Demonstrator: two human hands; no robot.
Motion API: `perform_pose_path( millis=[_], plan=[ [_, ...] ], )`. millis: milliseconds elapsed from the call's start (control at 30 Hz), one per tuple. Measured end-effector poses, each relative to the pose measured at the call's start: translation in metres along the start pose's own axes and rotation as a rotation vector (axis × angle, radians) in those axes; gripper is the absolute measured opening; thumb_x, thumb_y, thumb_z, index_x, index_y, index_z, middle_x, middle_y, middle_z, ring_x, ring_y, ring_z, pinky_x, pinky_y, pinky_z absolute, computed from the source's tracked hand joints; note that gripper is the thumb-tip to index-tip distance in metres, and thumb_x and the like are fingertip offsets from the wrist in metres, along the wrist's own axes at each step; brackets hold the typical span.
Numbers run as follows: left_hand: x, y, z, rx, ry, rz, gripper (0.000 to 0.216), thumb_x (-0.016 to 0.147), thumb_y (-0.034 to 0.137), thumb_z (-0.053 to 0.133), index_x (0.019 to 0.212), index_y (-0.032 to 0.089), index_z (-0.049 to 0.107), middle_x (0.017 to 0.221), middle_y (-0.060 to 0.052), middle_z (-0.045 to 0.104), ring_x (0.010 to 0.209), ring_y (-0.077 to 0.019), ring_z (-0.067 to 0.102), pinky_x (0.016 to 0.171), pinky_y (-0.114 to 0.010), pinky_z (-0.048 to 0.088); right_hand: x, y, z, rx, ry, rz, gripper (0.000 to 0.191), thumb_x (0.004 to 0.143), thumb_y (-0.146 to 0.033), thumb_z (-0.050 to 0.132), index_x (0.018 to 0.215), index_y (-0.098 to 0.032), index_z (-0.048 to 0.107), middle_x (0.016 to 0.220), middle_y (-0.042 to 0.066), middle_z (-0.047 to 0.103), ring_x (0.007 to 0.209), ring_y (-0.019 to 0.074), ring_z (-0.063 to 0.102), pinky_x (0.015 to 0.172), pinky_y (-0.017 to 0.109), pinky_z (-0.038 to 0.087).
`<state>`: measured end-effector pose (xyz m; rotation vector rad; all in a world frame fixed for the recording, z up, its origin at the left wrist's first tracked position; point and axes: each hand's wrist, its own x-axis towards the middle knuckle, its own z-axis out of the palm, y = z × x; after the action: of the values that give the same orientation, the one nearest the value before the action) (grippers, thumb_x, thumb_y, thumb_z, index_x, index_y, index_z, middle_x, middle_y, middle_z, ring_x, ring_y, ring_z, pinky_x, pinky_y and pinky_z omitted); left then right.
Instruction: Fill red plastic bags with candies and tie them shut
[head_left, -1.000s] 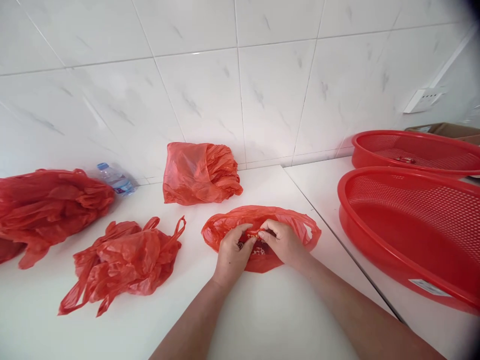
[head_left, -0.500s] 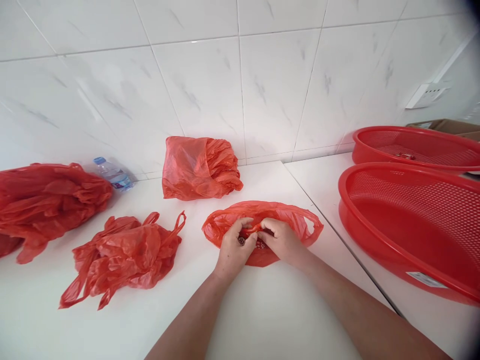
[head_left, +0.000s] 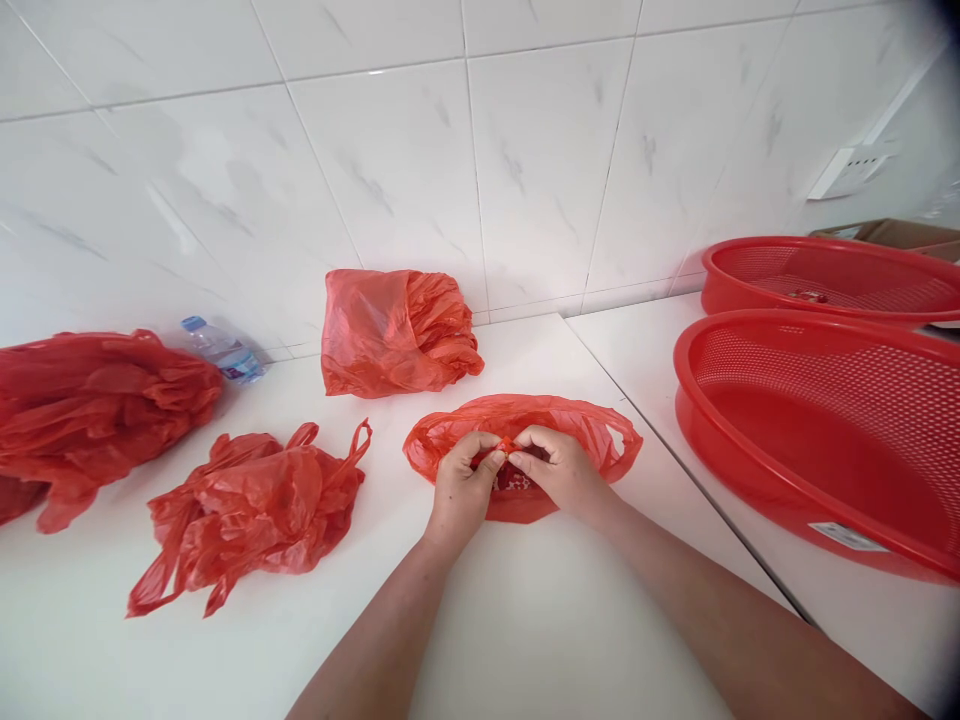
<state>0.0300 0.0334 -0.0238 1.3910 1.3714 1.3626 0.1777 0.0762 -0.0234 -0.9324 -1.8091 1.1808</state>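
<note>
Here, my left hand and right hand both pinch a small red piece over the mouth of an open red plastic bag, partly hiding what lies inside. A crumpled red carrier bag sits leftward, a red plastic bundle behind, a capped bottle farther left, a red perforated basket rightward.

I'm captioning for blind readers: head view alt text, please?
A left hand and right hand pinch a small red item at the mouth of an open red bag; more red bags and a bottle lie left, two red baskets right.
</note>
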Motion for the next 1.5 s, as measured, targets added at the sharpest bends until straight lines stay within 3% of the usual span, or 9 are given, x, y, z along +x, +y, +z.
perform_pose_path(
  millis=[133, 300, 567, 833, 1033, 1200, 1500],
  plan=[
    [-0.002, 0.003, 0.002, 0.025, 0.012, 0.014, 0.019, 0.08, 0.034, 0.057, 0.084, 0.017, 0.065, 0.078, -0.001, 0.062, 0.069, -0.0121, 0.054, 0.065, -0.023, 0.045, 0.0, 0.001, -0.002, 0.069, -0.012, 0.033, 0.02, 0.083, -0.036, 0.051, 0.073, -0.02, 0.054, 0.067, -0.001, 0.055, 0.062, 0.0123, 0.051, 0.058, 0.026, 0.042],
    [-0.001, -0.001, 0.004, 0.081, 0.004, 0.117, 0.023, 0.084, 0.03, 0.052, 0.097, 0.021, 0.068, 0.092, -0.003, 0.063, 0.085, -0.0146, 0.057, 0.078, -0.026, 0.046, 0.002, 0.003, -0.008, 0.156, 0.002, 0.061, 0.023, 0.084, -0.04, 0.05, 0.074, -0.02, 0.05, 0.067, -0.003, 0.054, 0.061, 0.0107, 0.053, 0.059, 0.025, 0.044],
    [0.0, -0.007, 0.005, 0.088, 0.047, 0.021, 0.023, 0.083, 0.025, 0.053, 0.1, 0.023, 0.067, 0.09, -0.001, 0.063, 0.077, -0.0129, 0.058, 0.07, -0.025, 0.047, 0.003, 0.004, -0.007, 0.177, -0.044, 0.112, 0.022, 0.081, -0.041, 0.055, 0.083, -0.019, 0.056, 0.074, 0.0, 0.059, 0.064, 0.0113, 0.055, 0.057, 0.024, 0.045],
    [0.001, -0.007, 0.005, 0.212, 0.049, 0.067, 0.025, 0.082, 0.031, 0.056, 0.103, 0.022, 0.065, 0.085, -0.002, 0.061, 0.077, -0.0136, 0.056, 0.071, -0.026, 0.047, 0.005, 0.008, -0.008, 0.204, -0.013, 0.096, 0.018, 0.079, -0.035, 0.058, 0.073, -0.019, 0.054, 0.066, -0.002, 0.058, 0.061, 0.0119, 0.056, 0.061, 0.027, 0.047],
    [0.001, -0.009, 0.005, 0.325, 0.062, 0.123, 0.015, 0.085, 0.024, 0.049, 0.081, 0.02, 0.063, 0.081, -0.001, 0.061, 0.073, -0.0114, 0.055, 0.07, -0.024, 0.045, 0.005, 0.01, -0.009, 0.216, 0.011, 0.099, 0.018, 0.079, -0.036, 0.057, 0.075, -0.019, 0.054, 0.067, -0.002, 0.057, 0.062, 0.0117, 0.056, 0.059, 0.026, 0.047],
    [0.001, -0.01, 0.004, 0.406, 0.073, 0.163, 0.014, 0.085, 0.022, 0.049, 0.076, 0.019, 0.06, 0.077, 0.0, 0.059, 0.071, -0.0114, 0.053, 0.068, -0.024, 0.044, 0.004, 0.008, -0.009, 0.202, 0.019, 0.081, 0.018, 0.078, -0.033, 0.059, 0.092, -0.021, 0.061, 0.083, 0.001, 0.063, 0.075, 0.0142, 0.059, 0.068, 0.028, 0.049],
    [-0.001, -0.007, 0.007, 0.435, 0.068, 0.22, 0.014, 0.085, 0.021, 0.049, 0.074, 0.019, 0.059, 0.075, 0.0, 0.059, 0.072, -0.0121, 0.053, 0.069, -0.024, 0.043, 0.005, 0.006, -0.01, 0.166, 0.082, 0.067, 0.009, 0.08, -0.027, 0.056, 0.074, -0.019, 0.057, 0.069, -0.003, 0.058, 0.065, 0.0109, 0.053, 0.063, 0.025, 0.044]
  ],
)
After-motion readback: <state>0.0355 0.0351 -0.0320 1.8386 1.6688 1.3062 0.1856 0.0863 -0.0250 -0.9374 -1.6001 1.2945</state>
